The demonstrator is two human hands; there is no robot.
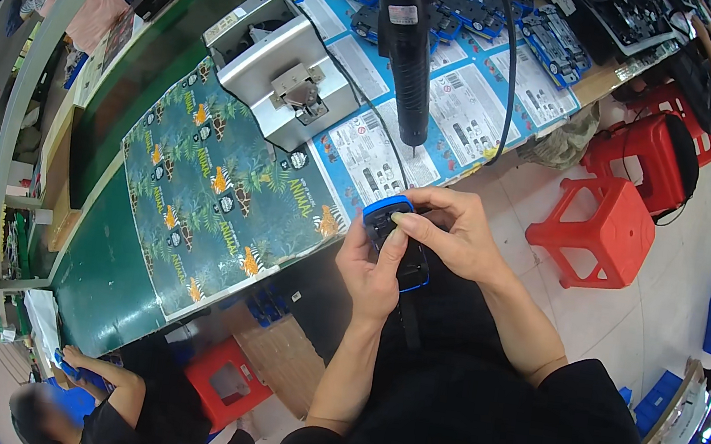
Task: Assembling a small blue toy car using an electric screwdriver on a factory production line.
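The left hand [370, 271] and right hand [454, 239] both pinch the rounded black-and-blue plastic part [381, 216] between them, thumbs on top; its long axis slants far-left to near-right, the black cylindrical electric screwdriver [405, 67] beyond its far end

Casing [383, 214] between the fingers [427, 235], screwdriver [405, 67] beyond, apparently above sheets [466, 104] on the bench [98, 300]

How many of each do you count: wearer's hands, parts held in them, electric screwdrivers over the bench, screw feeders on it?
Left hand and right hand: 2
Black-and-blue plastic part: 1
Electric screwdriver: 1
Silver screw feeder: 1
Total: 5
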